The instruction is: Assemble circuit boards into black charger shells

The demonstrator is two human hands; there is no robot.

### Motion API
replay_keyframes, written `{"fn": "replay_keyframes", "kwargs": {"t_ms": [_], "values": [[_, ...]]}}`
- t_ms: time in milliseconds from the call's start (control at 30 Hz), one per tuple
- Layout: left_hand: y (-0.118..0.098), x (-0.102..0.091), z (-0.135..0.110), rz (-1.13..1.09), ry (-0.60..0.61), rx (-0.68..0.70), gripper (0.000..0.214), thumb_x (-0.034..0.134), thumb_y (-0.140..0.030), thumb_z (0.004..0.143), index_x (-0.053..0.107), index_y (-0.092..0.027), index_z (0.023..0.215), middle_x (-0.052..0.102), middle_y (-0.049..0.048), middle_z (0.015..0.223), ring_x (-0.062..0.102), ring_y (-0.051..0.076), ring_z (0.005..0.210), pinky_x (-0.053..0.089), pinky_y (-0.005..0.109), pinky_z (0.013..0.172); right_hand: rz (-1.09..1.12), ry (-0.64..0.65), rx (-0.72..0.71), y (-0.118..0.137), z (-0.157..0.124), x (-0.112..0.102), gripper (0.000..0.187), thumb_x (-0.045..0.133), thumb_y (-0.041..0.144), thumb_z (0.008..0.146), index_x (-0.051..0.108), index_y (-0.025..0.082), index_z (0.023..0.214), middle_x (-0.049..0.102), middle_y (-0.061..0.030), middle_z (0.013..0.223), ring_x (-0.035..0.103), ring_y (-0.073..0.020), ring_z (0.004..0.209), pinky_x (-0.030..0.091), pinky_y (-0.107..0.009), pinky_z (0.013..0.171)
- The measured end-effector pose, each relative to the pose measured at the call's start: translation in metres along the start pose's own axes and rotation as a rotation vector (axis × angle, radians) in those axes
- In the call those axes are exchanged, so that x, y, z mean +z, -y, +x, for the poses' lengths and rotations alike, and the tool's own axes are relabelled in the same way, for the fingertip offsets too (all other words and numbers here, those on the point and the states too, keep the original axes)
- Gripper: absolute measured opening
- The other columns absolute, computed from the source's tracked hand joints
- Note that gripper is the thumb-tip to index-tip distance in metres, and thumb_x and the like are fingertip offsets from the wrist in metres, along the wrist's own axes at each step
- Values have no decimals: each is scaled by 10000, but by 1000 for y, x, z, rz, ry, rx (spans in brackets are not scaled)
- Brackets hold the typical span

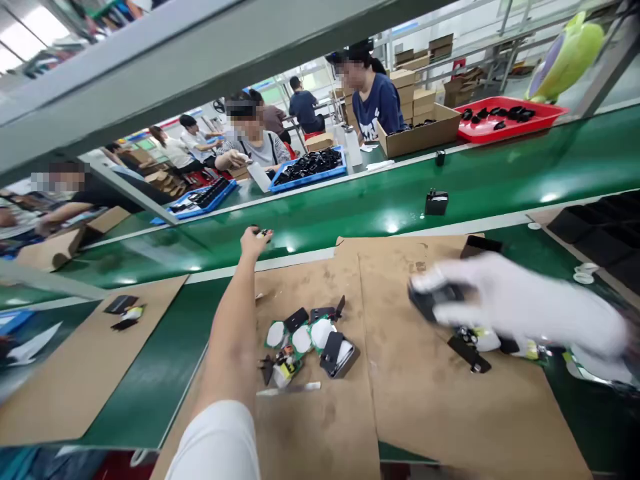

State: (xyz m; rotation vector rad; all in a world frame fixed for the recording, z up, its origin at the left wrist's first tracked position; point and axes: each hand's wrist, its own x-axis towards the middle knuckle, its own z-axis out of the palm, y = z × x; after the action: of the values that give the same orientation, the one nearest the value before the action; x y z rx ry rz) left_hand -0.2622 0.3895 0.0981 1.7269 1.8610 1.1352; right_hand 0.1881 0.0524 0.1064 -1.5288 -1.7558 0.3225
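Observation:
My left hand (253, 241) is stretched far forward to the edge of the green conveyor belt (350, 207), its fingers closed on a small black-and-white part (263, 233). My right hand (505, 300) wears a white glove and is blurred by motion; its fingers wrap a black plastic part (430, 300) above the cardboard sheet (425, 400). Between my arms on the cardboard lies a cluster of circuit boards and black shells (310, 340). More black pieces (470, 353) lie under my right hand.
A black assembled unit (436, 202) rides on the belt. Across it sit several workers with blue trays (307, 170), a cardboard box (420, 133) and a red tray (505, 120) of black parts. Black foam trays (600, 227) lie at right, another cardboard sheet (85, 360) at left.

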Motion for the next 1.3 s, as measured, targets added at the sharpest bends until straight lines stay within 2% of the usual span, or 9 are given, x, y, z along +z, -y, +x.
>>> {"fn": "replay_keyframes", "kwargs": {"t_ms": [100, 233, 367, 500, 700, 800, 1000, 1167, 1300], "values": [[-29, -7, -28, -109, -56, -92, 357, 650, -359, 956, 597, -145, 1238, 679, 77, 1125, 684, 181, 939, 606, 380, 831, -10, 94, -12, -10, 92, 16, 281, 658, 314, 879, 766, 170, 1095, 761, -163, 1110, 720, -172, 985, 520, -251, 923], [-72, -32, -104, -246, -81, -20, 569, 741, -433, 869, 523, -146, 1309, 738, 82, 1025, 713, 158, 877, 595, 334, 842, 9, 155, -14, -13, 210, 59, 260, 618, 234, 899, 757, 87, 1061, 736, -233, 1153, 698, -127, 952, 465, -244, 905], [-111, -59, -200, -498, 22, 186, 669, 831, -492, 749, 547, -202, 1281, 742, 94, 1099, 723, 213, 1013, 581, 342, 907, 23, 212, -22, -5, 249, 100, 303, 616, 102, 853, 721, -7, 1116, 704, -329, 1158, 695, -130, 869, 449, -275, 849], [-140, -60, -268, -435, 68, 342, 655, 821, -418, 777, 499, -241, 1318, 714, 95, 1167, 715, 215, 1041, 579, 342, 909, -20, 266, -37, 5, 227, 100, 238, 631, 55, 816, 738, 35, 1028, 748, -269, 1061, 705, -149, 834, 461, -271, 824], [-166, -29, -311, 59, -69, 684, 698, 767, -331, 830, 420, -227, 1426, 700, 102, 1207, 666, 238, 1096, 523, 390, 991, 67, 261, -114, 61, 127, 31, 275, 554, 347, 960, 708, 161, 1090, 768, -82, 1049, 714, -159, 858, 538, -275, 805], [-190, -6, -326, 232, -63, 840, 657, 684, -316, 876, 397, -187, 1453, 685, 133, 1231, 640, 282, 1127, 497, 434, 1006, 262, 227, -193, 83, 65, 1, 366, 664, 437, 871, 671, 172, 1123, 758, -64, 1001, 710, -200, 868, 563, -345, 832], [-239, 42, -368, 296, 255, 958, 673, 569, -172, 848, 384, -169, 1495, 604, 166, 1378, 568, 324, 1276, 438, 468, 1086, 403, 272, 94, 54, -9, -13, 542, 708, 400, 834, 524, 110, 1253, 683, -156, 1237, 680, -243, 1071, 586, -364, 881], [-245, 67, -332, 189, 800, 664, 938, 811, -339, 658, 407, -219, 1497, 512, 172, 1520, 457, 401, 1433, 391, 506, 1169, 245, 524, 223, 26, -25, 8, 264, 699, 288, 895, 637, 110, 1080, 746, -74, 885, 718, -167, 733, 615, -320, 715], [-254, 108, -285, 180, 791, 477, 953, 787, -416, 702, 365, -169, 1520, 461, 216, 1556, 440, 414, 1452, 386, 507, 1176, 15, 512, 303, 33, -22, 25, 296, 651, 369, 958, 660, 132, 1134, 701, -88, 1116, 691, -197, 996, 591, -408, 891]]}}
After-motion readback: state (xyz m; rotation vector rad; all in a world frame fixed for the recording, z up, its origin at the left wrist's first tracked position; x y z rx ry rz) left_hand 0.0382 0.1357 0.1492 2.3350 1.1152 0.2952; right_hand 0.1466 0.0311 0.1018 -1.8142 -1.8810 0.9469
